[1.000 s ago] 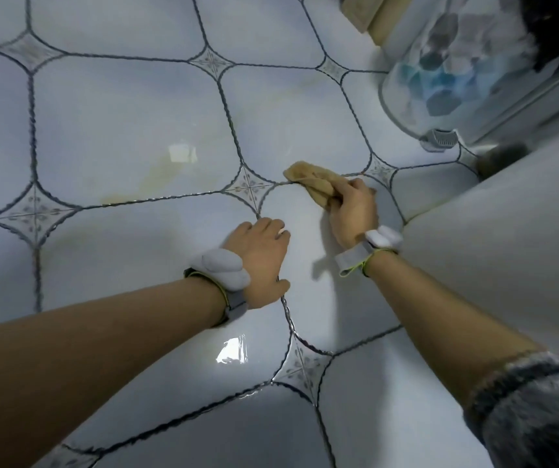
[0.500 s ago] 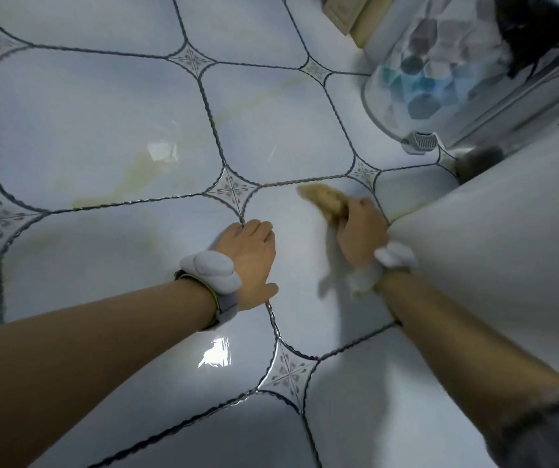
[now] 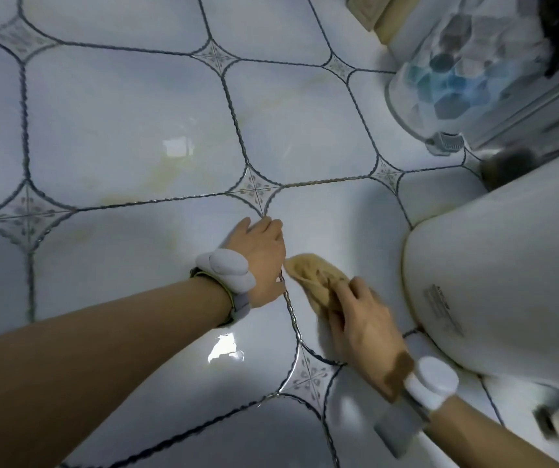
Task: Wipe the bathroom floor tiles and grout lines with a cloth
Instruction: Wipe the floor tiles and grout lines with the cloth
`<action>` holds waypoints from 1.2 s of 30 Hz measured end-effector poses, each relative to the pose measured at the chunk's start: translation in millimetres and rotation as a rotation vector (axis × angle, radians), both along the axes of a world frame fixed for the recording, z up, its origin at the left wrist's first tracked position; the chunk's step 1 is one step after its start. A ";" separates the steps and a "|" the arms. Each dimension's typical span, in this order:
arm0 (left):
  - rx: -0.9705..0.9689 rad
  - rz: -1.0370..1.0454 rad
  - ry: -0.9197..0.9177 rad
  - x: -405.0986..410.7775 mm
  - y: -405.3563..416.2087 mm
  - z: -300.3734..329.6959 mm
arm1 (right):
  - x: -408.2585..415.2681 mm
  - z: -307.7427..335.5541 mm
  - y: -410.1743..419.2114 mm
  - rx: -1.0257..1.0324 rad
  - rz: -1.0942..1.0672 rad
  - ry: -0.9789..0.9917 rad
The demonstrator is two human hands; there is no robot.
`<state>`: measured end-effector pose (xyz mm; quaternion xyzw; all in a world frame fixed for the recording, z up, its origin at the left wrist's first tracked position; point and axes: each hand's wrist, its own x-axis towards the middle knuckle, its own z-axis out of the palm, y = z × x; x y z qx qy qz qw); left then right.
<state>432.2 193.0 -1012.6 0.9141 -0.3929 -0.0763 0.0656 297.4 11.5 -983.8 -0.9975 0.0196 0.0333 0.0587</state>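
Note:
A tan cloth (image 3: 315, 276) lies bunched on a pale, glossy floor tile (image 3: 345, 228) near the middle of the view. My right hand (image 3: 364, 327) lies on the cloth's near end, fingers bent over it, holding it against the tile. My left hand (image 3: 261, 256) lies flat on the floor just left of the cloth, fingers straight, with its fingertips at a dark grout line (image 3: 291, 312). Both wrists wear white bands. Yellowish stains (image 3: 166, 177) mark the tile further left.
A white toilet base (image 3: 494, 285) bulges in from the right, close to my right hand. Behind it stands a patterned bin (image 3: 453, 82) with a grey clip at its foot. Beige trim (image 3: 372, 11) shows at the top edge. Tiled floor stretches away to the left.
My right hand has dragged the cloth toward me, from the far corner of the tile down to beside my left hand. The left hand stays planted on the floor.

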 end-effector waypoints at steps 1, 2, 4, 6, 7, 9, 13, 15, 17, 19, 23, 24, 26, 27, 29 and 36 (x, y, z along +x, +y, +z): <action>0.010 0.001 -0.001 0.2 -1.3 1.0 | -6.1 2.8 -0.2 0.030 0.029 -0.006; 0.016 0.007 -0.002 -0.2 -2.8 2.8 | -1.5 5.0 -5.4 0.053 0.035 -0.019; 0.035 0.014 0.009 -1.2 -5.2 8.4 | 29.4 6.8 -18.1 0.038 -0.022 -0.069; 0.069 0.011 0.034 1.1 -5.6 11.0 | 79.4 1.7 -29.3 -0.025 -0.135 -0.126; 0.083 0.003 0.047 1.9 -7.0 11.8 | 103.3 -1.7 -35.1 -0.052 -0.196 -0.129; 0.103 -0.010 0.065 2.4 -3.2 16.1 | 135.0 -4.5 -35.0 -0.078 -0.266 -0.087; 0.021 -0.018 0.059 13.4 28.2 33.3 | 111.1 -2.5 -13.4 -0.077 -0.211 -0.057; -0.008 -0.020 0.014 16.9 60.5 44.9 | 61.8 -1.8 10.0 -0.027 -0.056 -0.077; 0.006 0.019 -0.011 15.1 98.3 55.8 | 6.6 1.5 39.2 0.022 0.158 -0.033; 0.059 0.074 0.018 3.7 138.7 64.2 | -33.6 5.5 56.6 0.072 0.374 0.084; 0.179 0.060 0.100 -32.9 199.0 68.2 | -7.4 13.7 56.3 0.110 0.454 0.128; 0.199 0.061 0.114 -44.1 209.8 67.6 | 16.8 13.2 58.4 0.102 0.389 0.068; 0.224 0.053 0.126 -65.3 224.3 64.7 | 74.4 10.9 63.3 0.066 0.211 -0.036; 0.233 0.053 0.130 -74.2 229.0 62.8 | 99.3 12.2 69.2 0.054 0.138 -0.049; 0.225 0.093 0.136 -86.3 236.0 58.6 | 128.9 12.8 84.4 0.061 0.045 -0.063; 0.142 0.211 0.194 -93.4 241.9 58.9 | 4.1 4.8 137.5 0.182 0.385 -0.034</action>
